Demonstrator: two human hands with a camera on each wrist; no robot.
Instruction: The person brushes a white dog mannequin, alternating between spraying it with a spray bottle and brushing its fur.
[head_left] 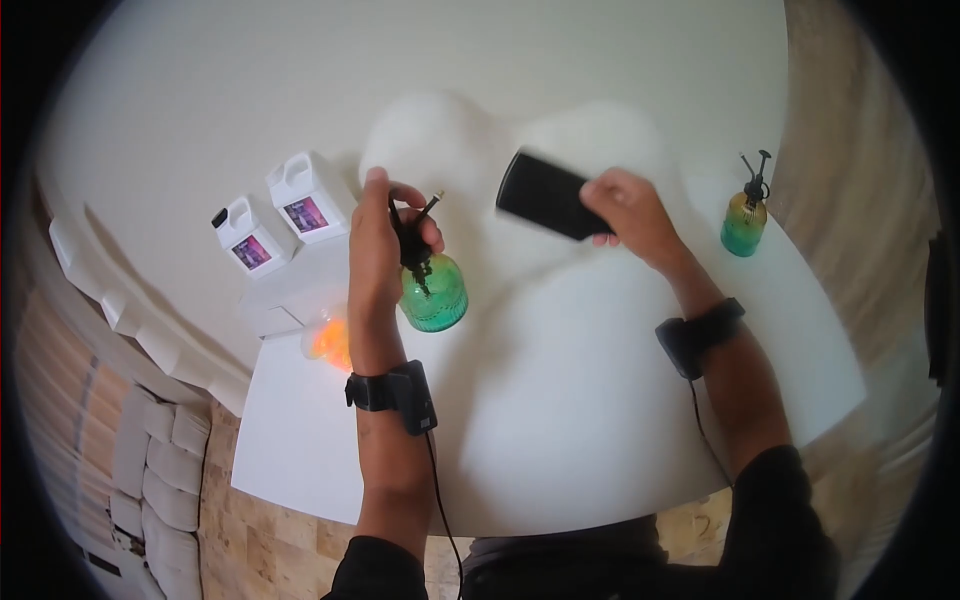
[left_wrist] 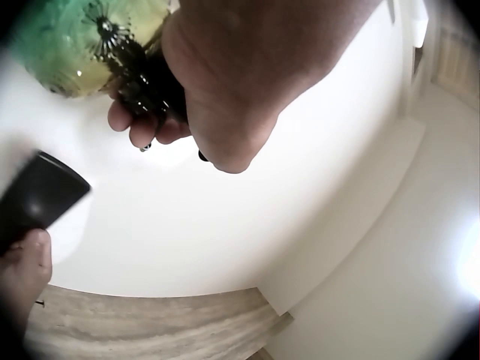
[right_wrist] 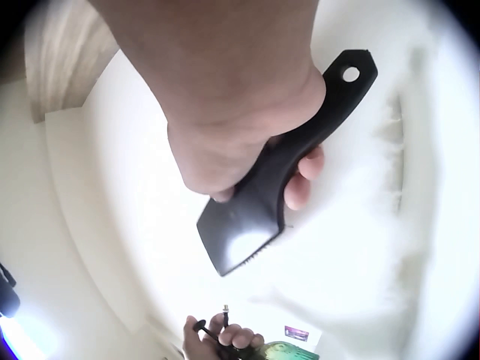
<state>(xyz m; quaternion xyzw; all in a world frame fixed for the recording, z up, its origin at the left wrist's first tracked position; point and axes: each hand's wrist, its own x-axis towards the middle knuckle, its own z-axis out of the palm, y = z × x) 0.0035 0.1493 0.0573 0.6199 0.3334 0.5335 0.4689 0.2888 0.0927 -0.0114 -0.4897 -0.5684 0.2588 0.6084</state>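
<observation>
Spray bottle (head_left: 436,298), centre-left of the frame, gripped at its pump (head_left: 413,246) by the left hand (head_left: 376,250), apparently to leave the nozzle (head_left: 437,197) clear; black brush (head_left: 545,195), upper centre, gripped by the handle (right_wrist: 343,97) in the right hand (head_left: 638,218), presumably freeing its broad head (right_wrist: 244,234).

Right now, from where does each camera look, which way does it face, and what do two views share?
Head: on the person's head, facing forward and down over the table; both forearms, left fingers and right fingers show.
Left wrist: strapped there, facing the left fingers, which grip the bottle; right fingers show at the left edge.
Right wrist: strapped there, facing the right fingers, which hold the brush; left fingers show at the bottom.
Shared: both wrist views show this bottle and the brush.
</observation>
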